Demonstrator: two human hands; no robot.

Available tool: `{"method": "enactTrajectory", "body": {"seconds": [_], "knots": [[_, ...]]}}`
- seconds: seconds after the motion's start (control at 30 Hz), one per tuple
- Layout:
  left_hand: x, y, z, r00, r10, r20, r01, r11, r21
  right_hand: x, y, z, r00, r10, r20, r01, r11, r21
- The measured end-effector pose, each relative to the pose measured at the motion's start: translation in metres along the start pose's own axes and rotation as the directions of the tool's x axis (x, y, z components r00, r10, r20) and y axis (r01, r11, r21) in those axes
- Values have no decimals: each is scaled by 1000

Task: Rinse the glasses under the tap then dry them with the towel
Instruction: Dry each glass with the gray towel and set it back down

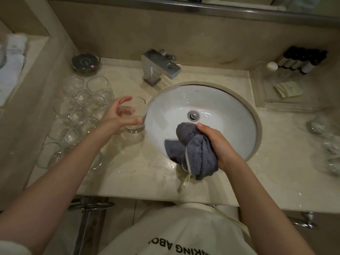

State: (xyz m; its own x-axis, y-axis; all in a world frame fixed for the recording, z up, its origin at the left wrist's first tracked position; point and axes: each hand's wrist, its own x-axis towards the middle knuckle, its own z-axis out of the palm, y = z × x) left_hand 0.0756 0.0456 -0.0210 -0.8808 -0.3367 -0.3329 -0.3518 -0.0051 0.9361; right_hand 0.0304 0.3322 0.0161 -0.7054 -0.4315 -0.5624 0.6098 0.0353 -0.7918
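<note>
Head camera, steeply downward (wide-angle), close over sink [244,111]

A clear glass [135,115] stands upright on the counter just beside the basin. More glasses [82,105] cluster left. The bunched grey towel [195,153] hangs over the basin edge.

On the marble worktop [128,166], the left hand [117,117] curls its spread fingers round a clear glass [137,115] standing upright just left of the round white sink [230,107]; whether they touch it is unclear. The right hand [214,140] grips a bunched grey towel [195,153] over the sink's front rim, its corner hanging toward the worktop's front edge. A cluster of glasses [82,111] fills the worktop's left end, a chrome tap [158,68] stands at the back edge, and dark bottles [303,59] sit at the back right corner.
</note>
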Motion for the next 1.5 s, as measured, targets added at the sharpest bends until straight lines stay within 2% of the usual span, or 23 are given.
{"method": "enactTrajectory", "body": {"seconds": [0.2, 0.4, 0.63, 0.87, 1.03, 1.2, 1.3, 1.4, 1.5], "knots": [[29, -2, 3, 982, 33, -183, -21, 997, 69, 2, 11, -5, 998, 59, -39, -59, 998, -5], [58, -14, 4, 941, 69, -330, 8, 974, 226, 3, 12, -15, 991, 101, -92, -95, 993, 69], [77, -24, 11, 905, 103, -412, 25, 955, 295, 10, 12, -16, 988, 112, -104, -107, 993, 55], [77, -17, 13, 867, 160, -472, 102, 870, 482, 16, 15, -19, 988, 106, -108, -104, 994, 30], [66, -14, 18, 877, 151, -457, 141, 827, 545, 17, 17, -23, 988, 103, -113, -98, 994, 52], [44, -1, 27, 873, 262, -412, 58, 782, 620, 15, 21, -34, 986, 108, -131, -87, 984, 155], [30, 14, 52, 898, 342, -277, -109, 783, 612, 9, 23, -45, 984, 89, -154, -53, 974, 222], [21, 26, 97, 950, 295, -106, -203, 837, 509, -1, 26, -64, 982, 31, -185, 15, 970, 242], [16, 36, 152, 971, 241, 15, -223, 875, 430, -16, 32, -93, 975, -18, -220, 72, 968, 241]]}}
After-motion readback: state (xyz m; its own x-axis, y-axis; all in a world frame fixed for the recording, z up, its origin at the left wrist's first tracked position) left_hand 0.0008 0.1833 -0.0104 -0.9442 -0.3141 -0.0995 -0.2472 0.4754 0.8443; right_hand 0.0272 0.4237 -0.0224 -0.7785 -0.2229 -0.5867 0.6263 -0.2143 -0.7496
